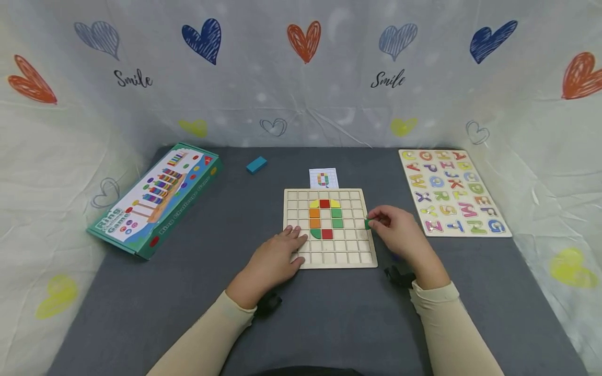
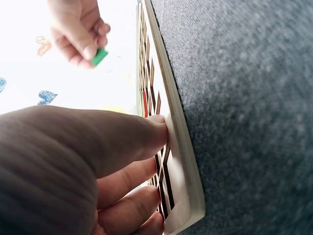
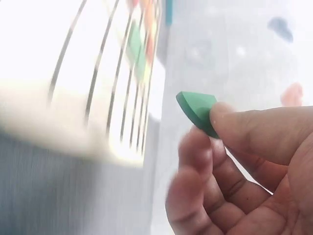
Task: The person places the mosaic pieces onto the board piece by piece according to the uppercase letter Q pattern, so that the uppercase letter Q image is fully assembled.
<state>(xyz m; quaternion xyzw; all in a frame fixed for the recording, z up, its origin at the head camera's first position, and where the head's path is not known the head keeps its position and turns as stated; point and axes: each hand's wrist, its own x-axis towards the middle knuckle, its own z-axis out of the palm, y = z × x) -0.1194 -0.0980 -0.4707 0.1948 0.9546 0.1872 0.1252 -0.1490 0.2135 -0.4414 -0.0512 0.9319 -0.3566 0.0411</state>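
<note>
My left hand (image 1: 275, 256) rests with spread fingers on the near left corner of a wooden grid board (image 1: 338, 258). Between right thumb and fingers, my right hand (image 1: 398, 232) pinches a green quarter-round tile (image 3: 198, 108), held just off the board's right edge. On the grid lies a ring of coloured tiles: a red tile (image 1: 324, 203) between two yellow corner pieces at the top, orange squares (image 1: 314, 213) down the left, green squares (image 1: 337, 223) down the right. A green rounded piece (image 1: 316, 233) and another red tile (image 1: 327, 234) form the bottom row.
Touching the board's far edge is a small pattern card (image 1: 323, 178) showing a similar ring. A blue block (image 1: 256, 165) lies at the back, left of centre. The toy box (image 1: 155, 198) stands left, and an alphabet board (image 1: 453, 193) lies right.
</note>
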